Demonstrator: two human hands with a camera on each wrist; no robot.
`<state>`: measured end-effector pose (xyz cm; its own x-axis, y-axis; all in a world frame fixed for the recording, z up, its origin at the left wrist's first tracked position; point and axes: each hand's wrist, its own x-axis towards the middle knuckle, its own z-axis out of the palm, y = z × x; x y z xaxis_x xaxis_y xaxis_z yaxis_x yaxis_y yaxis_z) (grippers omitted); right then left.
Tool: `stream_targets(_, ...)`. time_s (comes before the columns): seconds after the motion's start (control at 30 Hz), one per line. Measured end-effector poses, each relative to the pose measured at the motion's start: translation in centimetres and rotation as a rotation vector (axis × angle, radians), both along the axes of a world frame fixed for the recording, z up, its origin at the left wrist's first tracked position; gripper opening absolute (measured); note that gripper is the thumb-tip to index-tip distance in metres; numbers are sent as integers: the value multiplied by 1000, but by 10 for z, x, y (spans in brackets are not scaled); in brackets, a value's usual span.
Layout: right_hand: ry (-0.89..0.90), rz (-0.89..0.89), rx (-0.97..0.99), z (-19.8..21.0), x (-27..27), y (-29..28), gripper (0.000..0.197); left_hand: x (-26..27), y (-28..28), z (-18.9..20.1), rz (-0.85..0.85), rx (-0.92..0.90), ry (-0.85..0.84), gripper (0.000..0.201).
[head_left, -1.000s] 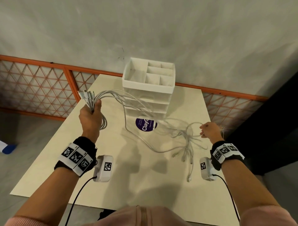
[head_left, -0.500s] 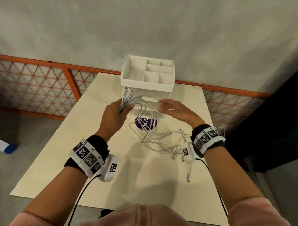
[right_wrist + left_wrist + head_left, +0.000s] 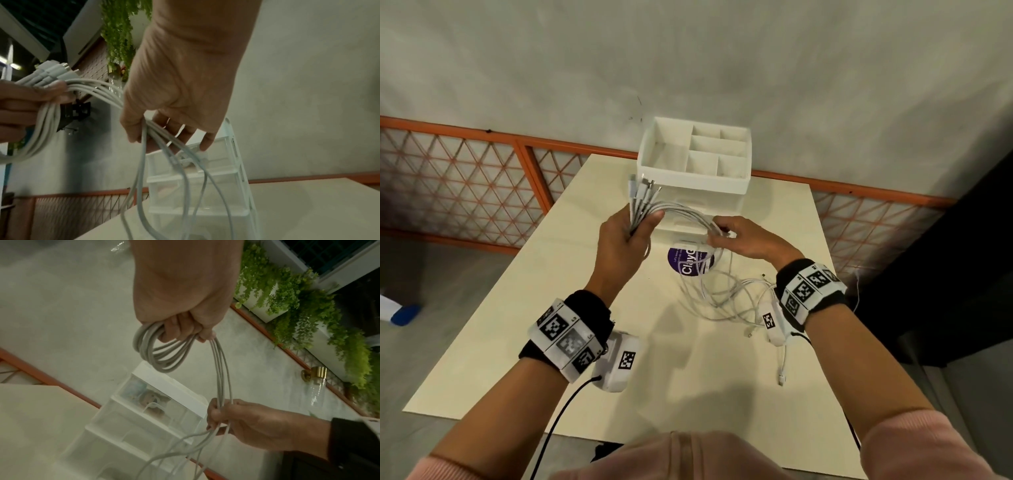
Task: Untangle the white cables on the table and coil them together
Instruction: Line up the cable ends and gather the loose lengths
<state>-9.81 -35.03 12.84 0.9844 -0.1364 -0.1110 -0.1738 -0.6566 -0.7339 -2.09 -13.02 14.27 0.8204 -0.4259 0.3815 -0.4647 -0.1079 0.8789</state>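
The white drawer organiser (image 3: 693, 171) at the table's (image 3: 551, 308) far edge shows bare top compartments, and before it the left hand (image 3: 625, 240) grips the white cables (image 3: 685, 212) near their plugs while the right hand (image 3: 743, 240) pinches the same bundle, its slack trailing onto the table.

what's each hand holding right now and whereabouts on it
Left hand grips the white cables just below their plugs; right hand pinches the same cables further along.
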Motion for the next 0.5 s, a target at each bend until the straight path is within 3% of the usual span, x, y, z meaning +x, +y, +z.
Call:
stream_targets(0.1, 58, -116, -272, -4, -1, -13, 23, 0, -2, 1, 29, -123, 55, 33)
stream_targets(0.17, 52, -161, -346, -10, -7, -24, 21, 5, -1, 5, 61, -186, 70, 33)
stream_targets(0.37, -79, -290, 212, -10, -28, -38, 20, 4, -4, 1, 162, -197, 104, 25)
stream_targets(0.5, 31, -434, 191, -21, -45, -53, 44, 16, -3, -4, 290, -317, 256, 20)
